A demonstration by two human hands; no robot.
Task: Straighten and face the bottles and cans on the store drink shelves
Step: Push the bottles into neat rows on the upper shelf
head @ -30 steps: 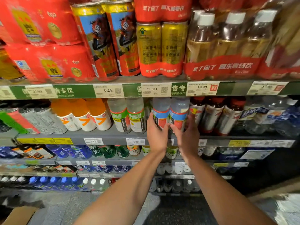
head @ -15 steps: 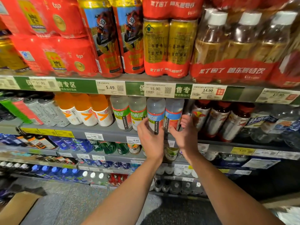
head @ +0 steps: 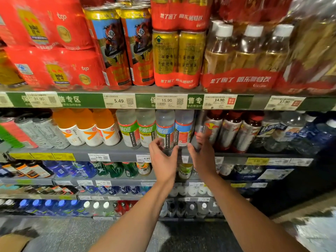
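Head view, shelf: a grey metal store shelf point(head: 116, 151) is carrying a row of drinks, with white price tags clipped along its front edge.
Head view, task bottles: two clear plastic bottles with blue and red labels point(head: 165, 130) are standing upright side by side near the front edge, about midway along the shelf.
Head view, left hand: the left hand point(head: 163, 159) is hovering just in front of the base of the left blue-labelled bottle, fingers loosely curled and spread, gripping nothing; whether the fingertips are touching the bottle I cannot tell.
Head view, right hand: the right hand point(head: 204, 155) is reaching up beside the right blue-labelled bottle, blurred, fingers partly spread; I cannot tell whether it is gripping anything.
Head view, neighbours: two clear bottles with green labels point(head: 137, 130) are standing just left of the blue-labelled pair, and orange bottles with white labels point(head: 87, 126) further left; dark red-capped bottles point(head: 229, 130) are leaning just to the right.
Head view, shelf above: red shrink-wrapped packs of gold cans point(head: 179, 57) are sitting along its front edge.
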